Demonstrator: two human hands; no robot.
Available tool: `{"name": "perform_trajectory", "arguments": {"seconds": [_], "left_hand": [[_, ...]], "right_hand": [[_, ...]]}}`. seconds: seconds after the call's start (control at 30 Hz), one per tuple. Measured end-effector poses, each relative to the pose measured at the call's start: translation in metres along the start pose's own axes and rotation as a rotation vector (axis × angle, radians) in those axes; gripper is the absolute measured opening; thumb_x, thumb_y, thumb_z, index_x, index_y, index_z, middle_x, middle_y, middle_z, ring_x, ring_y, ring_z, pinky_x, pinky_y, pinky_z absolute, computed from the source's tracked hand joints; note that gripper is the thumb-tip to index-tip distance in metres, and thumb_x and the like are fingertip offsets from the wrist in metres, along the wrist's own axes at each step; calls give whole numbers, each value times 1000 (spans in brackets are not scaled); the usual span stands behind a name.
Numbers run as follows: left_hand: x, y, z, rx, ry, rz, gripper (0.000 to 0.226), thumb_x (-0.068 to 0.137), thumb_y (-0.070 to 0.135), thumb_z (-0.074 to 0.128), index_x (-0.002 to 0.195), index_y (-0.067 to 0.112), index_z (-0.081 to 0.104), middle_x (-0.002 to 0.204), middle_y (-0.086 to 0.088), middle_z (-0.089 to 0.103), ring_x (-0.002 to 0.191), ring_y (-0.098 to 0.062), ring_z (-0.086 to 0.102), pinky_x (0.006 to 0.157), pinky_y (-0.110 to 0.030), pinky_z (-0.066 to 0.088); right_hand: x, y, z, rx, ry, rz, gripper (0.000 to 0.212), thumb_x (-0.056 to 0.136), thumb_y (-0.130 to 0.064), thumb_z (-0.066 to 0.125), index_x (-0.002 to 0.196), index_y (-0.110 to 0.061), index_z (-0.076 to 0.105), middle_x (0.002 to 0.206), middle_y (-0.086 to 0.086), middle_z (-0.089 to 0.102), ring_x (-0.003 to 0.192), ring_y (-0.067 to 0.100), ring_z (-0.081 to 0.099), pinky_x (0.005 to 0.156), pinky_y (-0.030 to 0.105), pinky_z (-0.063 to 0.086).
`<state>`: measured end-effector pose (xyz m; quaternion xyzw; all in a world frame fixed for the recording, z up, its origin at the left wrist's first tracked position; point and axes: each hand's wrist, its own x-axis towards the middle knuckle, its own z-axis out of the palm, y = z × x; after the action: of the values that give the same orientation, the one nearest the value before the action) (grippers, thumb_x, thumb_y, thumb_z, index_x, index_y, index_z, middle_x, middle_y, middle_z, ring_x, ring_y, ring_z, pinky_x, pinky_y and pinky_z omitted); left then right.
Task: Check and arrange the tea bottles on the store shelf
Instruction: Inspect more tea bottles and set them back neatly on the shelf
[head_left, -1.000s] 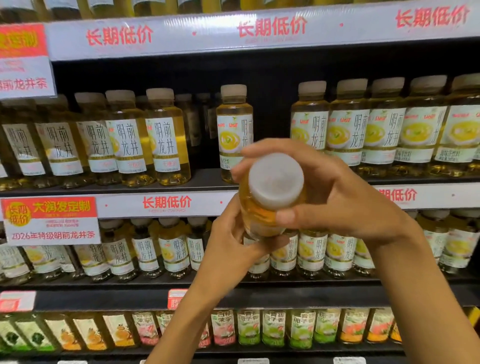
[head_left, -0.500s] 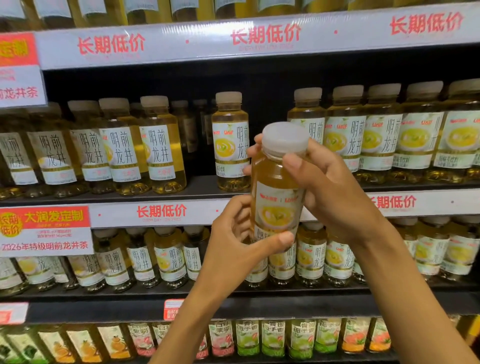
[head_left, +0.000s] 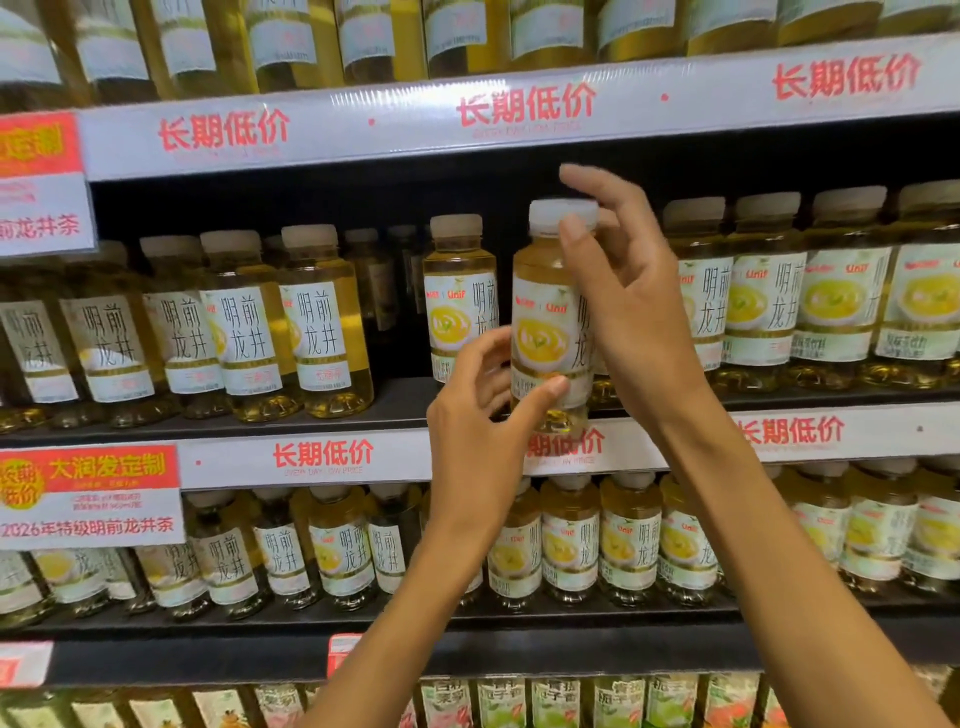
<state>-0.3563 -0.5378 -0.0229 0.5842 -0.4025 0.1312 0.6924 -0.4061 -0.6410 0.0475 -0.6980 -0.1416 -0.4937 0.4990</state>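
Note:
I hold a tea bottle (head_left: 545, 332) with a white cap and a yellow-cup label upright in front of the middle shelf (head_left: 322, 457). Its base overlaps the shelf's front price strip. My left hand (head_left: 478, 431) grips its lower part, thumb across the label and fingers curled behind. My right hand (head_left: 639, 312) is at the top, thumb on the neck under the cap, fingers curved beside the cap and the index finger lifted above it. A matching bottle (head_left: 457, 306) stands just left of it, and a row of the same bottles (head_left: 763, 301) stands to its right.
Further left stands a group of bottles with plain text labels (head_left: 317, 332). Between that group and the single bottle is a dark gap with bottles set far back (head_left: 384, 291). Full rows fill the shelf above, the lower shelf (head_left: 571, 551) and the bottom shelf.
The bottle went from tilted cap-towards-me to upright and moved up and away, to the middle shelf's front. My right hand's grip has loosened, its index finger lifted off.

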Motion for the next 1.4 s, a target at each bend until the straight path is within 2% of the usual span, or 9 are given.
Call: {"name": "perform_trajectory", "arguments": {"seconds": [0.13, 0.3, 0.4, 0.53, 0.7, 0.93, 1.2, 1.3, 1.4], "left_hand": [[-2, -7, 7, 14, 94, -30, 45, 76, 24, 77, 117, 25, 59, 111, 15, 66, 103, 2, 63, 85, -15, 52], [-3, -7, 13, 129, 169, -15, 51, 73, 34, 78, 117, 20, 58, 109, 10, 66, 101, -1, 63, 85, -20, 53], [-3, -6, 14, 304, 171, 45, 50, 77, 41, 72, 119, 18, 58, 113, 8, 63, 105, -4, 58, 87, -27, 53], [-4, -5, 15, 559, 180, 158, 56, 81, 49, 61, 125, 14, 54, 119, 3, 58, 111, -7, 49, 89, -25, 49], [-6, -8, 23, 672, 138, 195, 71, 86, 34, 66, 143, 7, 35, 139, -9, 44, 131, -19, 40, 108, -32, 39], [1, -10, 26, 771, 162, 200, 68, 83, 30, 71, 138, 5, 41, 133, -12, 47, 125, -22, 44, 101, -28, 39], [7, -7, 35, 945, 191, 164, 71, 83, 30, 72, 140, 4, 39, 133, -16, 48, 122, -28, 49, 97, -36, 44], [10, -5, 39, 980, 175, 162, 68, 83, 26, 72, 140, 5, 39, 135, -16, 46, 123, -29, 48, 97, -37, 45], [7, -5, 38, 944, 183, 186, 65, 83, 24, 71, 138, 4, 41, 134, -16, 47, 123, -28, 48, 95, -37, 46]], "right_hand": [[3, 7, 0, -47, 11, 7, 32, 99, -21, 49, 131, -22, 47, 122, -12, 55, 113, 5, 57, 92, 32, 53], [2, 10, -5, -221, 31, -146, 44, 91, -13, 63, 132, -7, 49, 131, 7, 53, 122, 11, 53, 100, 27, 47], [-2, 14, -10, -307, 29, -172, 50, 88, -15, 66, 135, -8, 48, 135, 5, 51, 128, 12, 48, 103, 26, 43], [-2, 16, -13, -373, 40, -205, 58, 85, -16, 70, 137, -5, 45, 136, 6, 51, 126, 11, 50, 102, 25, 44], [3, 21, -9, -412, 116, -226, 41, 85, -16, 71, 119, 1, 58, 119, 12, 60, 113, 16, 58, 95, 29, 50], [-2, 31, -11, -740, 176, -346, 28, 88, -18, 67, 112, -4, 66, 114, 10, 66, 111, 20, 58, 95, 18, 42], [0, 33, -15, -889, 114, -340, 35, 87, -22, 67, 120, -9, 64, 115, 4, 67, 108, 26, 53, 89, 38, 46], [2, 34, -19, -950, 94, -350, 44, 86, -24, 68, 127, -9, 59, 115, 7, 65, 108, 25, 51, 89, 37, 41], [10, 29, -31, -991, 230, -375, 50, 88, -30, 64, 131, -7, 53, 116, 9, 62, 111, 21, 43, 90, 36, 36]]}}
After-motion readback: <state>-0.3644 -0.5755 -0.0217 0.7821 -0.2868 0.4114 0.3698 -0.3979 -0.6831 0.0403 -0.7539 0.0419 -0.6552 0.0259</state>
